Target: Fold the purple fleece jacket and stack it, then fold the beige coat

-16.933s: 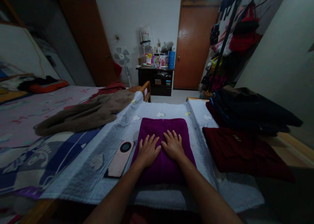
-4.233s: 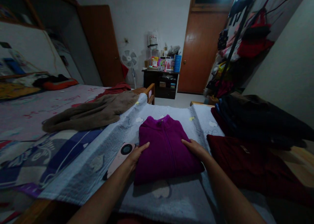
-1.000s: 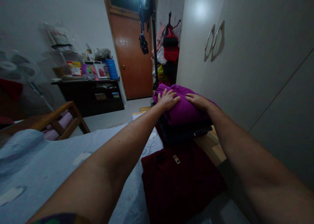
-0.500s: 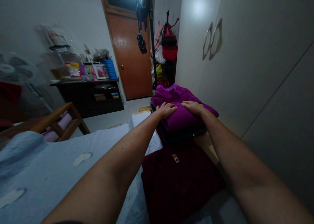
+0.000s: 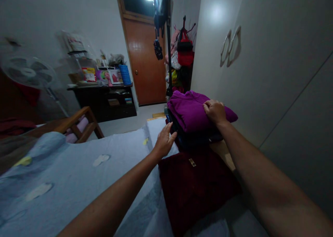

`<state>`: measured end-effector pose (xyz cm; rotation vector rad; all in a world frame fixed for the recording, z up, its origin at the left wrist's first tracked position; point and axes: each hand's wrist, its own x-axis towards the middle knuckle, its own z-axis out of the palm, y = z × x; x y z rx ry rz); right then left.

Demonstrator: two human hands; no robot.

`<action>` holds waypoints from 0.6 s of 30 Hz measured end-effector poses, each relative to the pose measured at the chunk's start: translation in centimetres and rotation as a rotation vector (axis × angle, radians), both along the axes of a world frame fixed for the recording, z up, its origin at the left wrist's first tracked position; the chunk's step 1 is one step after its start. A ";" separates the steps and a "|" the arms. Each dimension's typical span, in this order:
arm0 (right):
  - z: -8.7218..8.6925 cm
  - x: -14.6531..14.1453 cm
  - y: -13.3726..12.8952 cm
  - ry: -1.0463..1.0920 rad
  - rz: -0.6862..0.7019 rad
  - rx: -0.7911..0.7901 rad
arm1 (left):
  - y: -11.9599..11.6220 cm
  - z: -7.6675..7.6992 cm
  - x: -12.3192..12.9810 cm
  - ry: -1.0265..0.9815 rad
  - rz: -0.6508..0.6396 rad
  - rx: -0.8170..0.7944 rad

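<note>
A folded purple sweater lies on a pile of dark folded clothes. On the sweater's right part, my right hand has its fingers curled into the fabric. My left hand is open, fingers apart, just left of the pile and above the edge of the light blue bed cover; it holds nothing. Nearer to me a dark maroon garment with a small metallic label is spread flat, in front of the pile.
A large pale wardrobe borders the right side. At the back are a wooden door, a dark cabinet bearing clutter, and bags on a stand. A standing fan and a wooden frame are to the left.
My left hand has come off the purple sweater and moved left and toward me. My right hand has moved right on the sweater, its fingers now curled. The view has turned slightly left.
</note>
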<state>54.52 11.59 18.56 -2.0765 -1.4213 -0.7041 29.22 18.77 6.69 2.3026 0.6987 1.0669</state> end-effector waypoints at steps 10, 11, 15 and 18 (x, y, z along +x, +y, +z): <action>-4.2 -11.6 -5.8 0.065 0.195 0.176 | -5.0 -10.3 -21.5 0.664 0.373 -0.019; -4.4 -13.7 -6.5 0.087 0.251 0.145 | -5.7 -11.1 -23.3 0.731 0.404 -0.014; -6.4 -23.6 -8.8 0.160 0.516 -0.076 | -8.4 -13.3 -28.3 0.894 0.479 -0.029; -10.2 -30.8 -9.1 0.224 0.681 -0.230 | -10.2 -14.1 -30.0 0.918 0.524 -0.080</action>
